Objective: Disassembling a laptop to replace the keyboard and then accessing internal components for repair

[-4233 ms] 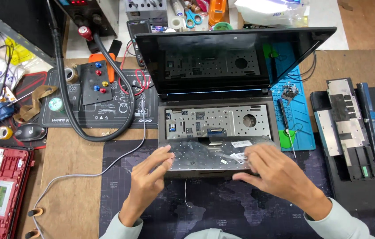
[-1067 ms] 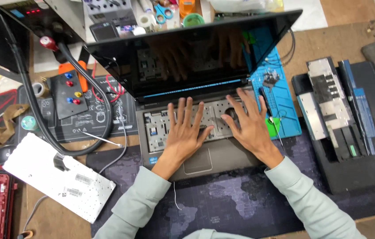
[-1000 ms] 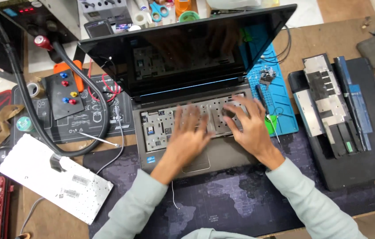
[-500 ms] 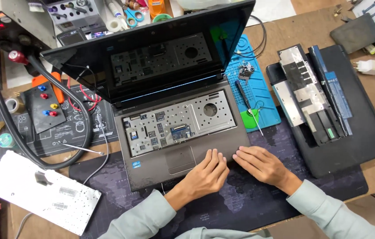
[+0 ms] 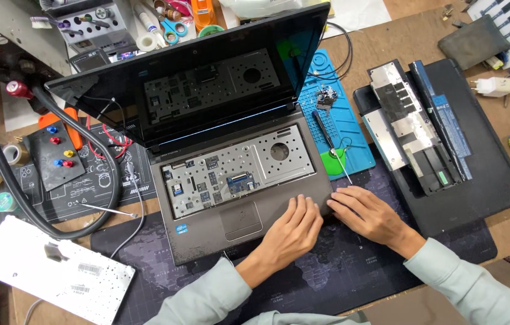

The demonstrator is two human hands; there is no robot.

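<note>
— Head view first: where are the hands?

— Both lie flat and empty with the fingers spread, holding nothing. The left hand (image 5: 292, 228) rests on the palm rest of the open laptop (image 5: 240, 180), just right of the touchpad; the right hand (image 5: 368, 212) presses at the laptop's front right corner, partly on the dark mat (image 5: 339, 271). The laptop sits mid-counter with its keyboard out, so the bare metal tray and small connectors are exposed.

— What could go wrong?

— As I judge it, a fingertip sliding up off the palm rest could snag a ribbon connector in the open bay. The removed keyboard (image 5: 56, 271) lies face down at the counter's left edge (close enough to be knocked off by an elbow). The thin probe tip (image 5: 340, 161) points toward the right hand — a quick move could jab it.

— Any containers?

— The blue tray mat (image 5: 351, 129) holds a screwdriver (image 5: 322, 127), a green piece and a small cluster of parts — I cannot tell whether screws. The grey organiser (image 5: 86, 24) at the back holds small round items, with scissors (image 5: 174, 30) beside it.
</note>
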